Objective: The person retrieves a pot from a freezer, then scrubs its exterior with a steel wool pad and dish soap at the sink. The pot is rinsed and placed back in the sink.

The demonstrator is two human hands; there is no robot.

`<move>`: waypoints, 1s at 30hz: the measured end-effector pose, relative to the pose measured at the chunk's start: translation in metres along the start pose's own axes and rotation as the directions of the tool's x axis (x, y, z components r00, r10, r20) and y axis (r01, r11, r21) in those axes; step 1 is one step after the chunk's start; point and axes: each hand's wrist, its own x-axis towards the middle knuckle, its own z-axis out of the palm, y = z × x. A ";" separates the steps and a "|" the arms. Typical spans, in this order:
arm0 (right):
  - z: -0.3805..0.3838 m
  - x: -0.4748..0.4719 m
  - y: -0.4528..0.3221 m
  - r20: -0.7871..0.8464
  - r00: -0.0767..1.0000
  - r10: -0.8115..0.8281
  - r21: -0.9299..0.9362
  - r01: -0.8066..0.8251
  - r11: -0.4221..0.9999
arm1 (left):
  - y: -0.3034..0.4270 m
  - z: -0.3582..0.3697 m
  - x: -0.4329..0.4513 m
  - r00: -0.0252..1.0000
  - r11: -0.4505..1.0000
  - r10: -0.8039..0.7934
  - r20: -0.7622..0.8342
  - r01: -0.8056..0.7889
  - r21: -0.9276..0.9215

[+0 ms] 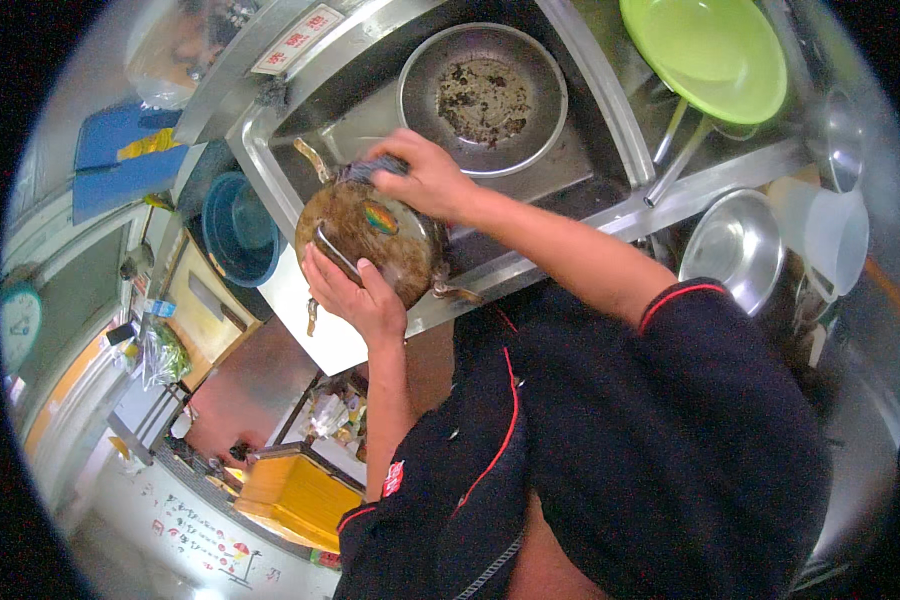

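Note:
A round, brown-stained metal vessel or stand [401, 247] with legs sticking out around it is tilted over the near left rim of the sink. A small rainbow-coloured patch shows on its face. My left hand [356, 296] grips its lower side, fingers by a curved metal strip or handle. In my right hand [424, 176] is a dark scouring pad [379, 166], pressed against the upper edge of the stained metal. Beyond my right hand, a round metal basin [555, 127] stands in the sink [337, 139], with dark bits of debris at its bottom.
A green plastic basin [709, 52] lies at the upper right, near metal handles. Right of the sink are a steel bowl [735, 244] and a translucent plastic jug [832, 232]. A blue tub [240, 229] stands left. Farther left, a knife [206, 292] lies on a cutting board [184, 322].

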 end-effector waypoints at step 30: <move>-0.031 -0.018 0.004 0.147 0.988 -0.038 0.081 0.026 0.996 | 0.001 0.004 -0.001 1.000 0.998 -0.026 -0.005 0.025 -0.053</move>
